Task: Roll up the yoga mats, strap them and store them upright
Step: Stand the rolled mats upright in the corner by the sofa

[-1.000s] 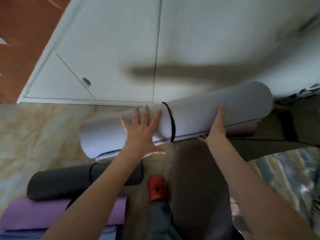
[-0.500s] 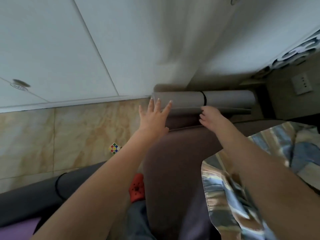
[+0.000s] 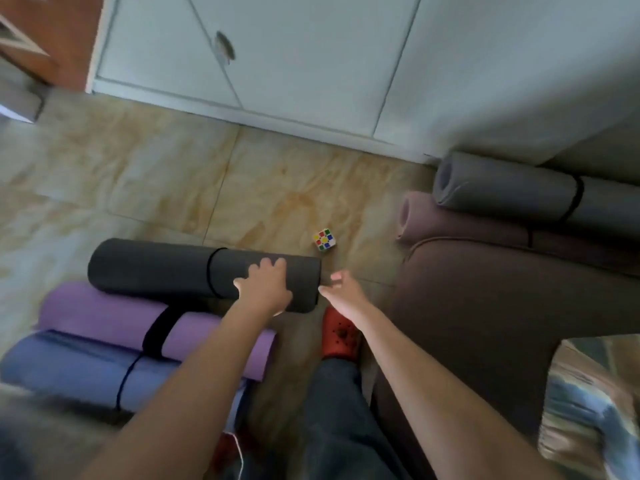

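A dark grey rolled mat (image 3: 156, 268) with a thin black strap lies on the tiled floor. My left hand (image 3: 265, 287) grips its right part, fingers curled over the top. My right hand (image 3: 343, 289) hovers open just off the roll's right end, touching nothing. A purple rolled mat (image 3: 100, 315) with a wide black strap and a blue rolled mat (image 3: 65, 367) lie side by side nearer me. At the right, a light grey strapped mat (image 3: 502, 188) lies on a mauve mat (image 3: 450, 226) between the sofa and the wall.
A brown sofa (image 3: 502, 306) fills the right side, with a patterned cloth (image 3: 592, 403) on it. A small colour cube (image 3: 324, 240) sits on the floor beyond the dark mat. White cabinet doors (image 3: 277, 57) line the back. My red shoe (image 3: 341, 332) stands by the sofa.
Both hands left the light grey mat, which now lies by the sofa. My view swung left and down, and my left hand took hold of the dark grey mat.
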`<state>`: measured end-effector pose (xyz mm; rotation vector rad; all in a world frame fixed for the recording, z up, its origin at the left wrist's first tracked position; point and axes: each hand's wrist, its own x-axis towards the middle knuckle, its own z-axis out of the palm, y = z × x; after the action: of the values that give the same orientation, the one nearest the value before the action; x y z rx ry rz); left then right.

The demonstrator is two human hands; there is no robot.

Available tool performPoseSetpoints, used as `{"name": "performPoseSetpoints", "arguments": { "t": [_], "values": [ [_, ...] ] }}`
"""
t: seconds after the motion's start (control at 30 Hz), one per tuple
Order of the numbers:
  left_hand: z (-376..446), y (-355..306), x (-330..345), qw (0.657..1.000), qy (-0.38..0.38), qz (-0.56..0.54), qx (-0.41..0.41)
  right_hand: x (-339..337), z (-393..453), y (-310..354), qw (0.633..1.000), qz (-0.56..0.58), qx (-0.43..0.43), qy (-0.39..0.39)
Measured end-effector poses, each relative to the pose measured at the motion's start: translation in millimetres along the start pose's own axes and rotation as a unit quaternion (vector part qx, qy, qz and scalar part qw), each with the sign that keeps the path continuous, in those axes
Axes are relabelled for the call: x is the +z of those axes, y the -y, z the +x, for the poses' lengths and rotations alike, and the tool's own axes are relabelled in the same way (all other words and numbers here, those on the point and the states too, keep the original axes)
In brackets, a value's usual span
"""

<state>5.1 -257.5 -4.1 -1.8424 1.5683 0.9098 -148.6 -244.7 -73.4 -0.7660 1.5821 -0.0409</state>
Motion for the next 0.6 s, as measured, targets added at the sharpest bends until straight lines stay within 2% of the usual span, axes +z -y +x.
{"name": "performPoseSetpoints", "arguments": {
  "t": [0.07,0.17,0.27,0.33,0.4,0.47,0.6],
  "values": [
    [15.6,38.6,30.8,1.0,0.005,-0.014,-0.012,28.8,27.0,-10.7,0.999,-0.043,0.024,-0.003],
    [42.3,82.2,86.7,1.0,0.011,-0.008,-0.015,69.6,69.8,-28.1,0.996,-0.042,0.076,-0.014],
    [65.6,104.4,154.8,0.99,-0.001,0.129,0.064,100.2,111.5,-52.7,0.995,-0.002,0.092,-0.038],
    [80.2,110.5,201.1,0.949,0.003,0.258,0.181,111.2,132.6,-68.8,0.996,0.03,0.048,-0.068],
    [90.0,108.5,237.6,0.888,0.051,0.361,0.281,114.2,146.6,-83.8,0.995,0.047,0.002,-0.093],
    [100.1,104.2,262.6,0.847,0.082,0.428,0.305,114.9,157.1,-93.1,0.993,0.059,-0.012,-0.106],
    [110.1,101.7,277.1,0.807,0.088,0.485,0.326,106.7,167.6,-92.5,0.992,0.098,0.006,-0.076]
  ]
}}
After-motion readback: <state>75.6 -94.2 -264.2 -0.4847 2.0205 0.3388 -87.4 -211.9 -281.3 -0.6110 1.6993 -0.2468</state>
